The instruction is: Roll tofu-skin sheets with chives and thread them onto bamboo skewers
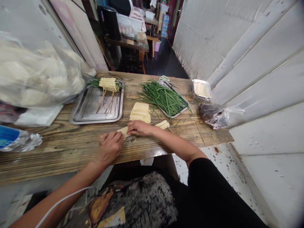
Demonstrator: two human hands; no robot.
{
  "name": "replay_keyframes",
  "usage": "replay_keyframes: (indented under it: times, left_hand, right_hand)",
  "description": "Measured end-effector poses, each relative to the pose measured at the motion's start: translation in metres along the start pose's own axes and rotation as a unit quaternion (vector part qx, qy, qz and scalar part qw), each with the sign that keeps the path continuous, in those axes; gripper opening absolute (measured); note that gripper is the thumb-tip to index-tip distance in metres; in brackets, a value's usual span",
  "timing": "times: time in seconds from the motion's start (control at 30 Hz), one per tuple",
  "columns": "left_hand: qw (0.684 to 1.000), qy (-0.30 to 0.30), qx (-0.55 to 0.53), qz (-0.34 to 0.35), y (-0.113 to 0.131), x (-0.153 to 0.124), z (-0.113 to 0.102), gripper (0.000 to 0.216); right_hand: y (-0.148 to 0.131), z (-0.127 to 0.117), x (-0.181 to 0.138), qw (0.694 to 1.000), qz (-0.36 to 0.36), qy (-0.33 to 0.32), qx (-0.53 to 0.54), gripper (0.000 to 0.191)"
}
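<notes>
A pale yellow tofu skin sheet (123,130) lies on the wooden table near its front edge, partly covered by my hands. My left hand (110,146) is closed on its left end with curled fingers. Thumb and fingertips of my right hand (138,128) pinch the sheet farther right. Just beyond is a stack of tofu skin sheets (140,110). To the right of my right wrist are rolled tofu skins (163,124), with a skewer tip sticking out. Green chives (163,96) are heaped over a metal tray behind them.
At left, a steel tray (93,119) holds skewered tofu rolls (108,84) with chives. Bamboo skewers (198,125), a bagged dark item (213,115), a plastic tub (201,89) and scissors (165,79) lie right. A large plastic bag (40,76) and bottle (19,139) are far left.
</notes>
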State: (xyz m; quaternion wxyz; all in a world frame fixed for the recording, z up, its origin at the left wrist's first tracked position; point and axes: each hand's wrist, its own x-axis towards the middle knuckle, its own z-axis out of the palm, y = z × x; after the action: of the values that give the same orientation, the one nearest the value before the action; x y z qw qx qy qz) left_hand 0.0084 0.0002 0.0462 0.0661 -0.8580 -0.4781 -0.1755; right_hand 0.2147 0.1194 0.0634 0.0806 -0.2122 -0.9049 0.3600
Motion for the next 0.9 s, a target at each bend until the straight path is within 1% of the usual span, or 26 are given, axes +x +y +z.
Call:
replay_keyframes:
  times: [0.13, 0.2, 0.3, 0.4, 0.5, 0.57, 0.63, 0.73, 0.83, 0.9]
  left_hand:
    - [0.999, 0.001, 0.04, 0.014, -0.002, 0.002, 0.0, 0.025]
    - [0.999, 0.004, 0.052, 0.012, -0.002, 0.003, 0.001, 0.027]
    - [0.999, 0.003, 0.044, 0.01, -0.002, 0.004, 0.004, 0.028]
    - [1.0, -0.005, 0.028, 0.007, -0.002, 0.005, 0.006, 0.029]
    - [1.0, -0.007, 0.029, 0.005, -0.004, 0.006, 0.008, 0.032]
    - [0.999, 0.008, 0.037, 0.011, -0.005, 0.005, 0.009, 0.033]
    - [0.998, 0.04, 0.052, 0.021, -0.006, 0.003, 0.01, 0.03]
    - [0.993, 0.08, 0.08, 0.03, -0.004, 0.0, 0.01, 0.025]
    - [0.991, 0.094, 0.094, 0.021, -0.001, -0.001, 0.008, 0.022]
    - [0.992, 0.095, 0.085, 0.022, 0.001, 0.001, 0.007, 0.023]
  right_hand:
    - [0.003, 0.001, 0.002, 1.0, -0.003, 0.006, -0.005, 0.012]
    - [0.004, 0.003, 0.0, 1.0, -0.012, 0.014, -0.025, 0.012]
    - [-0.001, 0.012, -0.006, 0.991, -0.019, 0.038, -0.126, 0.018]
    - [-0.009, 0.023, -0.015, 0.964, -0.02, 0.056, -0.261, 0.028]
    - [-0.015, 0.028, -0.018, 0.944, -0.021, 0.048, -0.325, 0.029]
    - [-0.016, 0.026, -0.015, 0.941, -0.028, 0.024, -0.336, 0.027]
    - [-0.015, 0.023, -0.011, 0.941, -0.041, -0.004, -0.336, 0.025]
    - [-0.012, 0.018, -0.005, 0.948, -0.054, -0.032, -0.312, 0.023]
    - [-0.007, 0.018, 0.0, 0.957, -0.064, -0.043, -0.28, 0.027]
    - [-0.003, 0.018, 0.004, 0.962, -0.066, -0.051, -0.261, 0.029]
